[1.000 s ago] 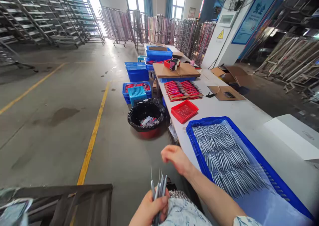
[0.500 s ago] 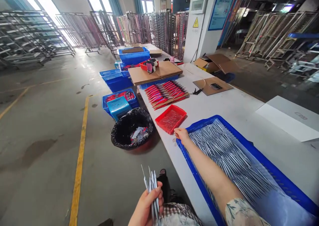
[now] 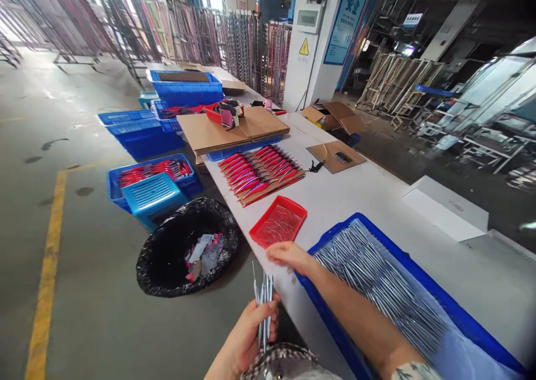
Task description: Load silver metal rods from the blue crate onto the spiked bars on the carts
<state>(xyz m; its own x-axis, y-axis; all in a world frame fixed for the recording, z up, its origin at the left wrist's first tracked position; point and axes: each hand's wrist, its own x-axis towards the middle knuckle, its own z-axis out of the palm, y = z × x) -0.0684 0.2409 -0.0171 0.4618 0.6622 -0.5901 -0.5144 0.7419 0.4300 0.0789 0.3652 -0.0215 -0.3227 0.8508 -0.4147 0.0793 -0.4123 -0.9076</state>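
Note:
My left hand [image 3: 258, 325], low in the middle of the head view, is closed around a bunch of slender silver spindle-shaped pieces [image 3: 264, 299]. A thin wire sticks up from the bunch. My right hand [image 3: 288, 255] is just above the bunch, by the near edge of a red tray [image 3: 256, 233] of thin wire pieces. Its fingers are drawn together, but what they hold, if anything, is too small to make out. Under my right forearm and to its right is a blue crate [image 3: 422, 271] filled with rows of similar silver pieces [image 3: 377, 274].
Red fishing lures [image 3: 247, 173] lie in rows on cardboard behind the tray. A black-lined bin [image 3: 146, 268] and blue crates [image 3: 138, 137] stand on the floor left of the table [image 3: 355, 187]. A white box [image 3: 448, 207] lies at right. Racks stand farther back.
My right hand has moved from the tray's near right corner along its near edge, closer to my left hand. The left keeps its hold on the silver pieces. The camera view has turned right.

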